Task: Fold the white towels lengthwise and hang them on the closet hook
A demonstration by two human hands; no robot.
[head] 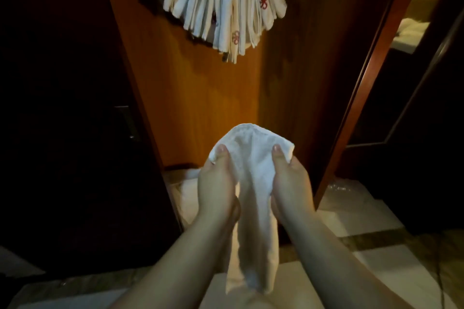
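Towel [253,158] pinched by both hands, lower end hidden between forearms.

A white towel [253,170] is hanging in a long narrow fold between two hands, its top edge bunching upward. Above it, many folded white towels with red emblems [221,0] are hanging fanned out against the wooden closet panel.

Hanging towels [221,0]: upper parts and the hook cut off by the top edge. Held towel [251,183]: fingers of the left hand [217,183] and right hand [291,183] hidden behind the cloth, only the thumbs showing. Left of the wooden panel [200,98], too dark to tell.
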